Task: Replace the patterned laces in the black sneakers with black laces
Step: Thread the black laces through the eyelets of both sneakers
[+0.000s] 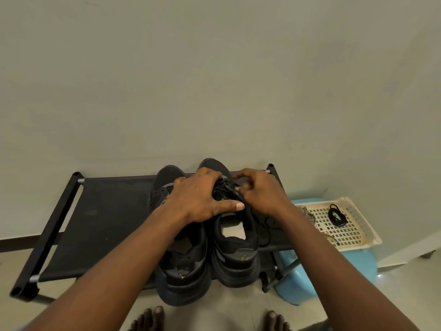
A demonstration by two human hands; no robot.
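Observation:
Two black sneakers stand side by side on a black fabric rack (107,211), toes toward the wall. My left hand (202,199) lies over the tongue of the right sneaker (235,254), thumb stretched across its opening, partly covering the left sneaker (183,266). My right hand (259,194) pinches the black lace (224,189) at the right sneaker's eyelets. Loose black lace trails onto the rack at the shoe's right. A coiled spare black lace (336,215) and patterned black-and-white laces (309,215) lie in a cream basket.
The cream perforated basket (358,225) rests on a blue plastic stool (300,290) to the right of the rack. A plain wall rises right behind the rack. My bare toes (152,318) show at the bottom on the tiled floor.

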